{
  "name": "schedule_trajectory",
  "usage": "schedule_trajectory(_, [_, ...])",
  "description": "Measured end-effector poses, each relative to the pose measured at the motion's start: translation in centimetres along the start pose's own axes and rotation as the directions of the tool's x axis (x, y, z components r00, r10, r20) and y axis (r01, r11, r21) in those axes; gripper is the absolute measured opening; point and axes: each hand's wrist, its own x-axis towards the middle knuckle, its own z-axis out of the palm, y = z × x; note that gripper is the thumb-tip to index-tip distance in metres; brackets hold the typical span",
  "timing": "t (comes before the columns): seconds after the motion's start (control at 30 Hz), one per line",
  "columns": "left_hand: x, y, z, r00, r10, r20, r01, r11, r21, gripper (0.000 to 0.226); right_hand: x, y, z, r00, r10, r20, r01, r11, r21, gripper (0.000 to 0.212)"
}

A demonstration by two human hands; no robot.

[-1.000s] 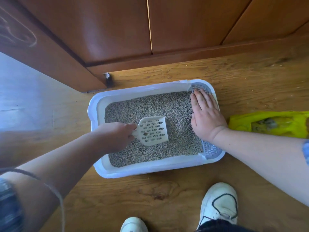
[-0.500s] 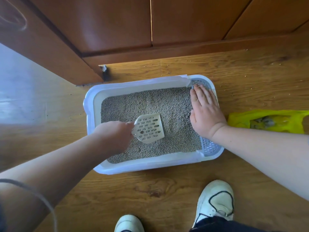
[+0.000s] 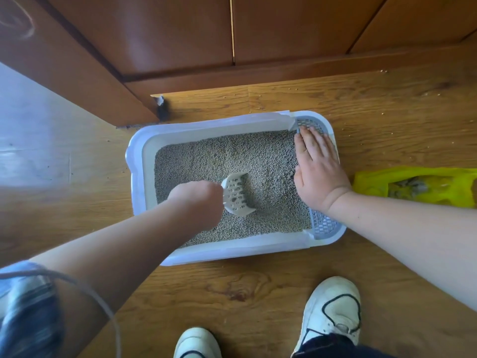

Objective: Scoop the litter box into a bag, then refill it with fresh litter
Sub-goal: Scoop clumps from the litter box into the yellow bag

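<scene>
A white litter box (image 3: 136, 161) sits on the wooden floor, filled with grey litter (image 3: 232, 156). My left hand (image 3: 198, 200) grips the handle of a white slotted scoop (image 3: 237, 195), tilted on edge with its blade dug into the litter near the box's middle. My right hand (image 3: 317, 166) lies flat, fingers spread, on the box's right rim over a grey grated step (image 3: 324, 224). A yellow plastic bag (image 3: 374, 182) with grey clumps inside lies on the floor just right of the box.
Brown wooden cabinet doors (image 3: 180, 34) stand directly behind the box. My two white shoes (image 3: 333, 308) are on the floor in front of it. Stray litter grains (image 3: 361, 130) dot the floor at the right. A thin cord (image 3: 103, 303) hangs at lower left.
The scoop lay flat on the litter; it has turned on edge and its blade has sunk into the litter. My right hand has stayed on the rim.
</scene>
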Motion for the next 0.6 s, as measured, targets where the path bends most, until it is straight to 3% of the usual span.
schedule_trajectory(0.13, [1.0,1.2,0.5,0.999,0.051,0.002,-0.050,0.994,-0.102,0.017,0.0,0.6,0.0,0.999,-0.011,-0.034,0.015,0.992,0.125,0.062])
schedule_trajectory(0.3, [1.5,2.2,0.8,0.998,0.065,0.002,-0.060,0.937,-0.345,0.016,-0.1,1.2,0.1,0.995,0.000,-0.098,0.031,0.947,0.319,0.061])
schedule_trajectory(0.6, [2.1,4.8,-0.1,0.992,0.122,-0.034,-0.124,0.883,-0.453,0.020,-0.1,1.3,0.0,0.997,0.010,-0.076,0.015,0.946,0.323,0.058])
